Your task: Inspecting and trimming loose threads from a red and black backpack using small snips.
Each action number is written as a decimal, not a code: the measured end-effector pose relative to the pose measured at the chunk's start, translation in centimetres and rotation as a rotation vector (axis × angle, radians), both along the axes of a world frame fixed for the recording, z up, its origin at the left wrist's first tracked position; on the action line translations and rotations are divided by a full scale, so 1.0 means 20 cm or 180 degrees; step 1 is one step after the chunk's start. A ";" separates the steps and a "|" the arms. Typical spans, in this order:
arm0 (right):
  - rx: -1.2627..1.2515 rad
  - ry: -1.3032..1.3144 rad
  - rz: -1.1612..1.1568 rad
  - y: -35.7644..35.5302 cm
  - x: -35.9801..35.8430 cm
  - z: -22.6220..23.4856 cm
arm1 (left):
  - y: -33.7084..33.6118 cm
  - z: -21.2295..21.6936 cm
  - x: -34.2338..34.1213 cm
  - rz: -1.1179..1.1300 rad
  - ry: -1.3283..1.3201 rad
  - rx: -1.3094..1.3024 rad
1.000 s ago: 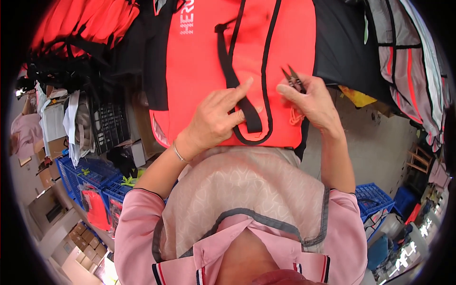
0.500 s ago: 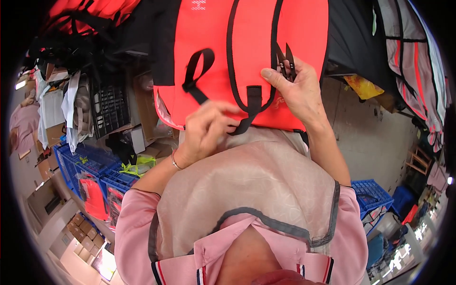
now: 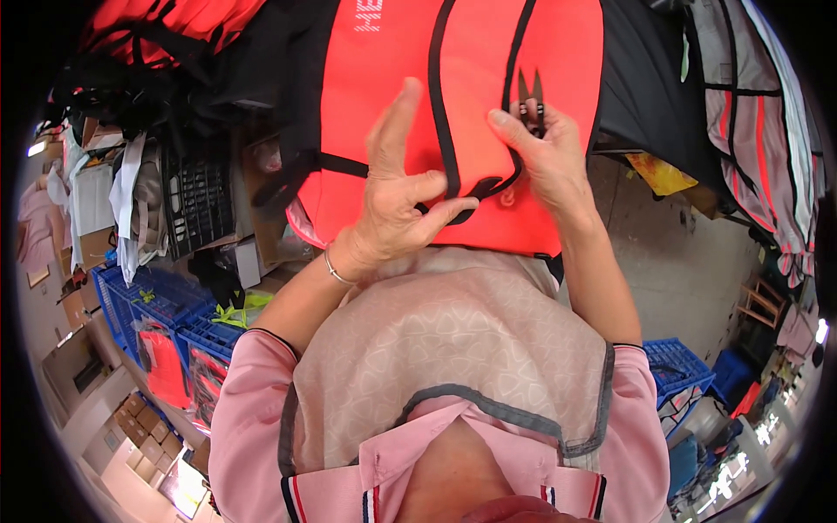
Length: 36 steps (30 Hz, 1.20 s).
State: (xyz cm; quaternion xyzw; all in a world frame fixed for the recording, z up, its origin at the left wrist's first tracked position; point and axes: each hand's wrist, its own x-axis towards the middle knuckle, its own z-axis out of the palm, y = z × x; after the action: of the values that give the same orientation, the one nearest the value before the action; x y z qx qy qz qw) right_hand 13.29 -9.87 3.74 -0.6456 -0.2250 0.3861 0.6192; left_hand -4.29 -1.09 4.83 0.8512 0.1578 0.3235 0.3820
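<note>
Lying stacked at the lower left were brown boxes (image 3: 144, 429), then blue crates (image 3: 153, 301) with a wrapped red pack (image 3: 163, 366) beside them, and a black crate (image 3: 179, 205) farther in. The red bag (image 3: 379, 57) lay before the person, just beyond the apron (image 3: 453, 322). Over it was the left hand (image 3: 397, 196), other fingers raised, thumb and forefinger narrowly spaced at the black strap (image 3: 485, 186) on the lower end of the bag's panel (image 3: 475, 87); whether they pinched it could not be told. To the right, the right hand (image 3: 554, 157) held black snips (image 3: 524, 111) over the bag, blades upward and parted. Yellow cloth (image 3: 663, 173), grey fabric (image 3: 745, 113) and a wooden stool (image 3: 763, 301) showed farther right.
</note>
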 end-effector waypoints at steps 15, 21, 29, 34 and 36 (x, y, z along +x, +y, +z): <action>-0.0350 -0.2619 -0.0297 -0.28 -0.07 0.13 | -0.05 -0.15 0.05 -0.0043 -0.0047 -0.1681; -0.0228 -0.3911 -0.0134 -0.27 -0.06 0.12 | -0.04 -0.14 0.07 -0.0032 -0.0071 -0.1679; -0.0328 -0.4010 -0.0034 -0.26 -0.07 0.12 | -0.04 -0.15 0.08 -0.0010 -0.0051 -0.1588; -0.0286 -0.4026 -0.0063 -0.25 -0.06 0.07 | -0.05 -0.14 0.08 0.0062 0.0005 -0.1736; -0.0246 -0.3970 -0.0067 -0.25 -0.08 0.05 | -0.07 -0.14 0.09 0.0147 0.0122 -0.2263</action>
State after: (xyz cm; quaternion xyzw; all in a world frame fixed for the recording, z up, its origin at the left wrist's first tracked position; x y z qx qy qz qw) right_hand 11.76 -14.77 4.79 -0.7737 -0.5237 -0.0617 0.3513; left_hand -2.54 -2.48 2.08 0.6671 0.2869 0.2409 0.6439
